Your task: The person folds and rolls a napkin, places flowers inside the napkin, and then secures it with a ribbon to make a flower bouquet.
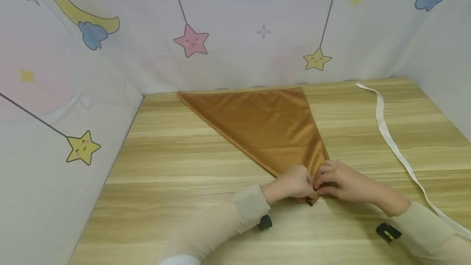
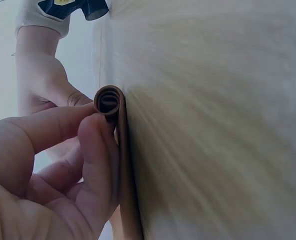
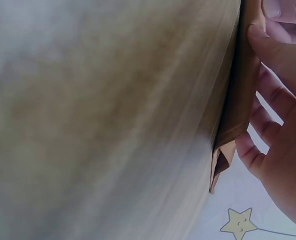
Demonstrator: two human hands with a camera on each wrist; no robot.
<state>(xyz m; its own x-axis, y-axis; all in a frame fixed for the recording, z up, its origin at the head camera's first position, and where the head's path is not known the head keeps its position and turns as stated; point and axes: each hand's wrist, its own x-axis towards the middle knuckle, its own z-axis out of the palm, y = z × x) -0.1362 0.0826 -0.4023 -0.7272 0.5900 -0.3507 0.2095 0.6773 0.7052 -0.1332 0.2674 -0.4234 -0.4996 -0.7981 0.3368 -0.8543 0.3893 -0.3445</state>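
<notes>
A shiny brown cloth (image 1: 265,130), folded to a triangular shape, lies on the table. At its near corner my left hand (image 1: 292,183) pinches the rolled-up cloth edge. The roll's end (image 2: 108,90) shows as a tight spiral beside my left thumb and fingers in the left wrist view. Close beside it, my right hand (image 1: 346,183) grips the same rolled edge, with the thumb on the near side. From the right wrist, the roll (image 3: 240,90) runs along under the thumb, and a loose folded flap (image 3: 223,157) sticks out at its far end.
A white ribbon (image 1: 391,144) trails down the right side of the wood-grain table (image 1: 158,175). Pale curtains (image 1: 235,64) printed with stars and moons stand along the table's back and sides. A black wrist device (image 1: 388,231) sits by the right sleeve.
</notes>
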